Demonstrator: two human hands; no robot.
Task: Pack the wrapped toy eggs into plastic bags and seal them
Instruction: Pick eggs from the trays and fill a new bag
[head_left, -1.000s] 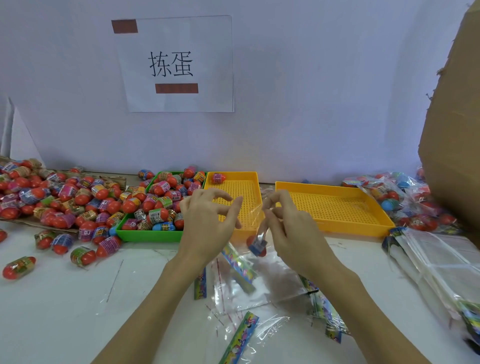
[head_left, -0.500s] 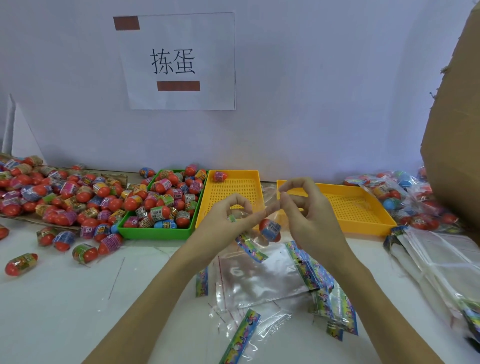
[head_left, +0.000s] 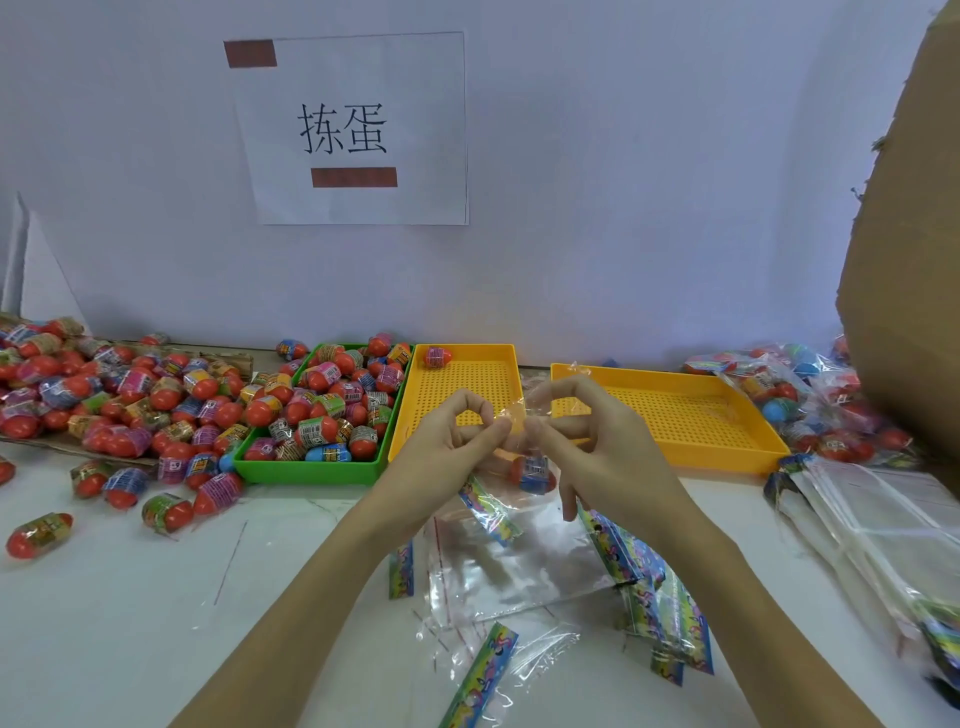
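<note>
Two hands meet above the near edge of the middle yellow tray (head_left: 462, 384), and both grips are clamped on the mouth of one clear plastic bag (head_left: 519, 415): the left hand (head_left: 447, 441) pinches it between thumb and forefinger, the right hand (head_left: 597, 441) pinches it just beside. One wrapped toy egg (head_left: 532, 473) hangs in the bottom of that bag, below the fingers and above the counter (head_left: 130, 597).

Risks from here, as I judge them: the film is thin and slippery, so a loose pinch could let the mouth slide and the egg's weight pull the bag free. If the two edges are not lined up, the seal may crease or close only in part, and the egg could fall out later. Spare empty bags (head_left: 509, 561) lie right underneath, near the wrists, so a stray sticky strip might catch one. The green tray (head_left: 311, 470) of loose eggs sits to the left, well clear.
</note>
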